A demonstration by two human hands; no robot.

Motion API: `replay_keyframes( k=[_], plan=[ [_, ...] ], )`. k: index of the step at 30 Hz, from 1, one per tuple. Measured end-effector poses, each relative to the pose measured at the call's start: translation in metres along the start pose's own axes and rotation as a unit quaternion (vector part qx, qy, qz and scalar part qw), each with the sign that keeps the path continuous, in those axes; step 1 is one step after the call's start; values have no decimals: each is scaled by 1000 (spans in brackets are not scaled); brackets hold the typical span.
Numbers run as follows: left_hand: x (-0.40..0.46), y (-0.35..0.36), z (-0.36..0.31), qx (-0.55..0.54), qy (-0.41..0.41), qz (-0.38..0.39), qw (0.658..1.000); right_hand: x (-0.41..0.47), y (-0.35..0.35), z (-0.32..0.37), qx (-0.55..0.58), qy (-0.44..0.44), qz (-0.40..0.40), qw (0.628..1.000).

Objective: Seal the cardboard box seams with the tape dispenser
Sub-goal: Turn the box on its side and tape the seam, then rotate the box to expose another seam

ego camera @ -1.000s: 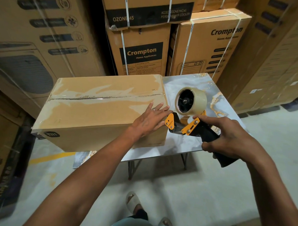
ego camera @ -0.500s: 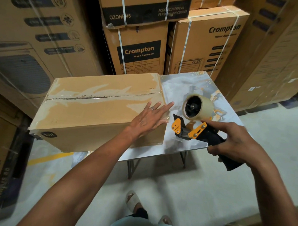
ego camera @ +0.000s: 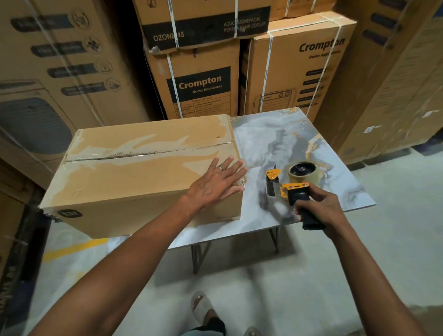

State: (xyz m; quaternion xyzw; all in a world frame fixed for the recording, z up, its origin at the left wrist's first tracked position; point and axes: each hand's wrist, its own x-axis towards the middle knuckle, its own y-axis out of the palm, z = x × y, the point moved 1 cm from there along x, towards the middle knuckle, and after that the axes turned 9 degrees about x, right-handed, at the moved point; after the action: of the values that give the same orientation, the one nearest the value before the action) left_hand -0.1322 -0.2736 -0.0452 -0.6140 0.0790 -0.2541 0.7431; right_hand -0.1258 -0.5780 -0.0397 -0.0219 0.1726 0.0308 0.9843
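View from the head camera, looking down on a marble-patterned table (ego camera: 279, 134). A cardboard box (ego camera: 129, 179) lies on the left part of the table, its left end overhanging the table's edge. Clear tape (ego camera: 130, 153) runs lengthwise along the centre seam on the box's top face, and pale torn patches flank that seam. A small dark logo (ego camera: 70, 214) marks the near side face at the box's left corner.

The left hand (ego camera: 216, 181) rests flat, palm down, fingers spread and extended, on the box's top face at the near right corner; it grips nothing. A ring sits on one finger.

The right hand (ego camera: 319, 209) is closed around the black handle of the tape dispenser (ego camera: 292, 189), held just to the right of the box and over the table's bare surface. The dispenser's orange frame and its roll of tape (ego camera: 303, 169) point away from the person; whether it touches the table cannot be told. Dispenser and box stand apart, with bare tabletop between them.

Behind the table, large strapped cartons (ego camera: 200, 86) printed "Crompton Home Appliances" are stacked. Below the table's near edge, the concrete floor (ego camera: 311, 284) shows a yellow painted line (ego camera: 72, 249) and the person's sandalled foot (ego camera: 203, 306).
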Motion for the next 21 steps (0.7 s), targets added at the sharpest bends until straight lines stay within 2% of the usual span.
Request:
replay_keyframes(
  k=[12, 21],
  plan=[
    [-7, -2, 5, 7, 27, 31, 999, 56, 11, -34, 137, 56, -39, 988],
    [-14, 7, -1, 61, 1, 20, 998, 66, 40, -50, 201, 40, -76, 976]
  ],
)
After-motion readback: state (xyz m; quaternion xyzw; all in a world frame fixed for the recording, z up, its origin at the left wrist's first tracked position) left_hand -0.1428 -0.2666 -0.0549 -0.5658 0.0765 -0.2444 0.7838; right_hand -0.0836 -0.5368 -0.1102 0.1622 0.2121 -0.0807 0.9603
